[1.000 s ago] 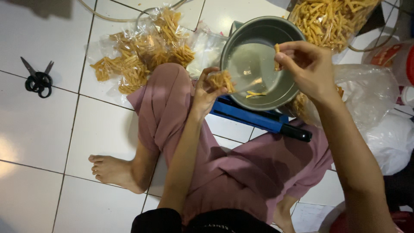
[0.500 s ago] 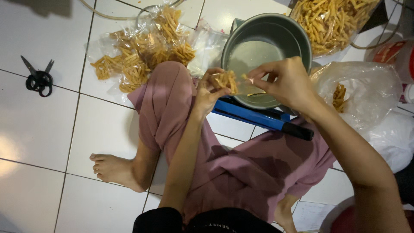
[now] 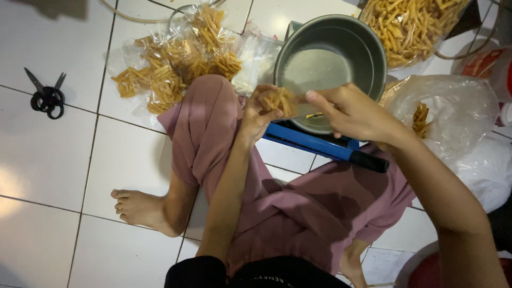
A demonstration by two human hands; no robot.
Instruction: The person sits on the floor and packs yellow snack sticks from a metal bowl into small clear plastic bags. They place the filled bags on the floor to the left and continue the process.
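White floor tiles point(image 3: 64, 176) underlie both hands: left hand point(image 3: 261, 109) fingers pinching a snack packet point(image 3: 281, 100) (yellow sticks), right hand point(image 3: 352, 113) fingers touching it.

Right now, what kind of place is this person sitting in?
Probably a home floor used for packing snacks: white tiles, a bare foot, small snack bags and a metal pot by the hands.

Left hand point(image 3: 261, 109): curled round a small bag of snack sticks point(image 3: 280, 100), most of the bag hidden in the fingers.
Right hand point(image 3: 352, 113): fingertips blurred; grip unclear.
Metal bowl point(image 3: 330, 58): near rim covered by both hands.
Big bag of sticks point(image 3: 410, 26): cut by the top edge.
Red container point(image 3: 488, 66): runs off right.
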